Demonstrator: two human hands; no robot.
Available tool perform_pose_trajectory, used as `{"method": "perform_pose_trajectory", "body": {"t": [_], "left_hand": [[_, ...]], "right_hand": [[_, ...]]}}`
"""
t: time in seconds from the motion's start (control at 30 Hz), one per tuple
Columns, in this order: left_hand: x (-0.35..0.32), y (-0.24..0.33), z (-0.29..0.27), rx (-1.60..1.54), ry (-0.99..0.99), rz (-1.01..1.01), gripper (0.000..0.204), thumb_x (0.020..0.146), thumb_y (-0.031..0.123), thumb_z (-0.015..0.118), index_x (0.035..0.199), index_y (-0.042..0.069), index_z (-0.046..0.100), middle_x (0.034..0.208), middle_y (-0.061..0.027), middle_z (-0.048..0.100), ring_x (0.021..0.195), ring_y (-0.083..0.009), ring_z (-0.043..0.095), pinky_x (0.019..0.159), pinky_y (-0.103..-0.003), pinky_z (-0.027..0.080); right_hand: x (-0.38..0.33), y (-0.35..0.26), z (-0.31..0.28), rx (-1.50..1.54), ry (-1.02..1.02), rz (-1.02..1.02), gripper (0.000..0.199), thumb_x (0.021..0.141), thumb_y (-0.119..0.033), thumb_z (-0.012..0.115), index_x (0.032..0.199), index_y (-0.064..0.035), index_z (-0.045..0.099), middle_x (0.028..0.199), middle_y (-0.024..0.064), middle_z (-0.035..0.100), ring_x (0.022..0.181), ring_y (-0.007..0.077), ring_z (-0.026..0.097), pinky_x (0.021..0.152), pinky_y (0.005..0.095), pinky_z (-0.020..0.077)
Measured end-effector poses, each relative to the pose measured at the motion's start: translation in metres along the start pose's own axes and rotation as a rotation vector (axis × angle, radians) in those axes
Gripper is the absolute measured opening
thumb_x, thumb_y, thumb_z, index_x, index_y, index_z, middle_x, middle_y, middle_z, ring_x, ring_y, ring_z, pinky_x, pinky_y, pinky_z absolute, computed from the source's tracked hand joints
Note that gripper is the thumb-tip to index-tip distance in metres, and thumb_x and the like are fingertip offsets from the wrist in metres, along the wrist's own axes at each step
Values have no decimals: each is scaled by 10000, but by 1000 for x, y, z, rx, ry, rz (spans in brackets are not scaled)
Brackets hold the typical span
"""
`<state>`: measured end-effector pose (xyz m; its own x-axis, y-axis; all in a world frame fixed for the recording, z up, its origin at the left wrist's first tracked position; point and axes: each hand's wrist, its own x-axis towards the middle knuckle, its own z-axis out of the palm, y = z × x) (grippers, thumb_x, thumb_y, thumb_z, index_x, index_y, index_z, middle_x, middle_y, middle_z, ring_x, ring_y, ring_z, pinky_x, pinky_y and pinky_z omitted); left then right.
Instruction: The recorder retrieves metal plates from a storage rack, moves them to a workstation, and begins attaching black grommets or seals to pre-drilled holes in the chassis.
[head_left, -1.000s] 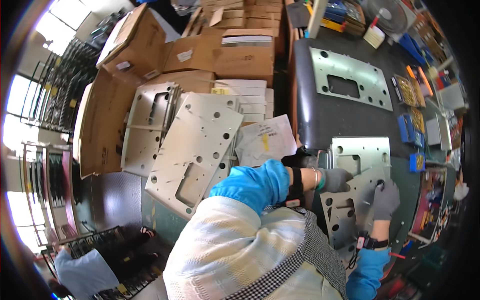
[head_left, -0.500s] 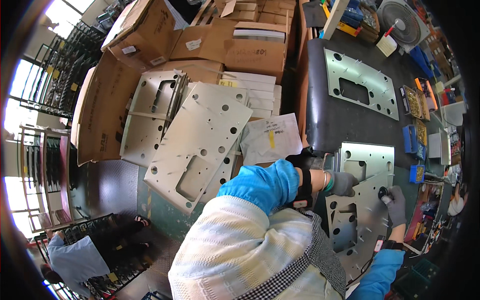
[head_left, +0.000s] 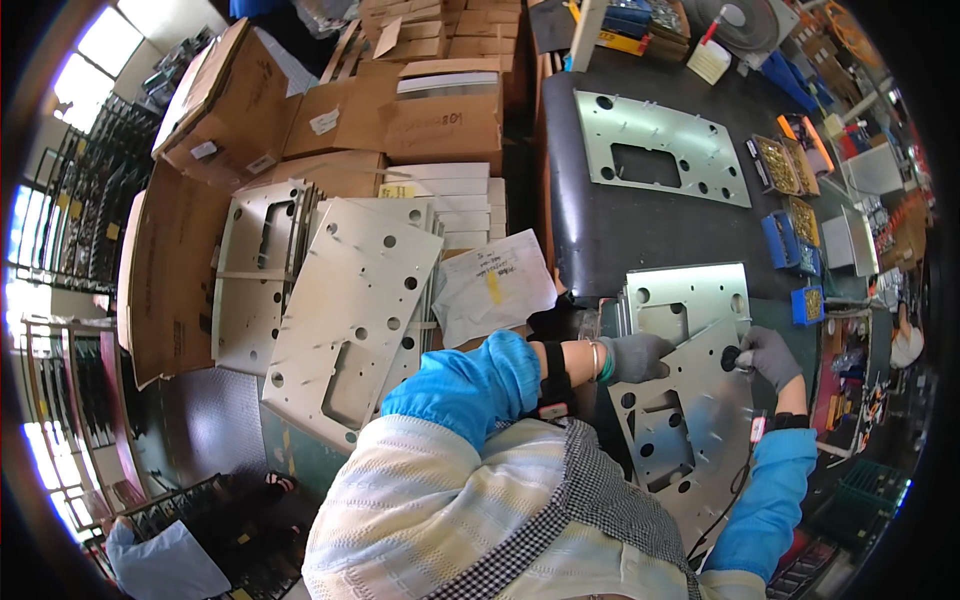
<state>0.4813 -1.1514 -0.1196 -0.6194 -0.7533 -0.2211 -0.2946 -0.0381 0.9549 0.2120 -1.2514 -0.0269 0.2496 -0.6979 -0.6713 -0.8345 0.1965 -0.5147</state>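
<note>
On the dark workbench, seen from the head camera, a tilted metal plate lies over another plate. The gloved left hand presses flat on its upper edge, fingers spread narrowly; the gloved right hand curls around a small black part.

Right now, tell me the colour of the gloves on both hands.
Grey, on the left hand and right hand; head view.

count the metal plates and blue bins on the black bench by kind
metal plates: 3 – one flat at the back, one near the edge, one under the left hand and right hand
blue bins: 3
total: 6
</note>
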Motion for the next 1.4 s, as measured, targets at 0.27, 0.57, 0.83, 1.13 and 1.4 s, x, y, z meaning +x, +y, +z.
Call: {"method": "perform_pose_trajectory", "body": {"t": [0.27,0.57,0.83,1.13,1.4], "left_hand": [[0,-7,-4,20,-2,-35,442,873,199,555,1243,-34,493,1065,-170,629,934,-217,596,846,-345,463],[1,2,-7,-413,-98,-171,351,897,136,535,1195,-46,506,1000,-63,612,864,-106,550,761,-249,468],[1,42,0,-325,-102,-115,340,880,109,479,1187,-34,505,995,-86,622,854,-172,612,772,-290,501],[8,32,13,-401,-150,-113,436,850,198,553,1213,-27,467,1049,-112,594,900,-213,611,772,-320,513],[11,31,16,-395,-229,-152,406,878,223,557,1196,-21,490,1005,-113,613,848,-219,618,775,-334,512]], "right_hand": [[18,37,5,-38,150,-235,273,745,-194,694,950,-19,653,758,74,648,650,143,581,609,319,487],[-52,11,24,-259,466,-236,386,722,-312,686,1000,-47,644,954,153,655,881,310,629,763,412,489],[-299,167,163,326,1264,262,300,796,-188,677,1060,-56,622,964,91,651,860,167,618,751,317,491],[-299,203,379,256,942,1489,690,784,-571,595,1271,-90,514,1315,160,477,1200,353,468,945,440,433],[-304,209,382,388,932,1249,471,798,-268,663,1238,-168,528,1287,139,451,1196,358,440,944,461,439]]}}
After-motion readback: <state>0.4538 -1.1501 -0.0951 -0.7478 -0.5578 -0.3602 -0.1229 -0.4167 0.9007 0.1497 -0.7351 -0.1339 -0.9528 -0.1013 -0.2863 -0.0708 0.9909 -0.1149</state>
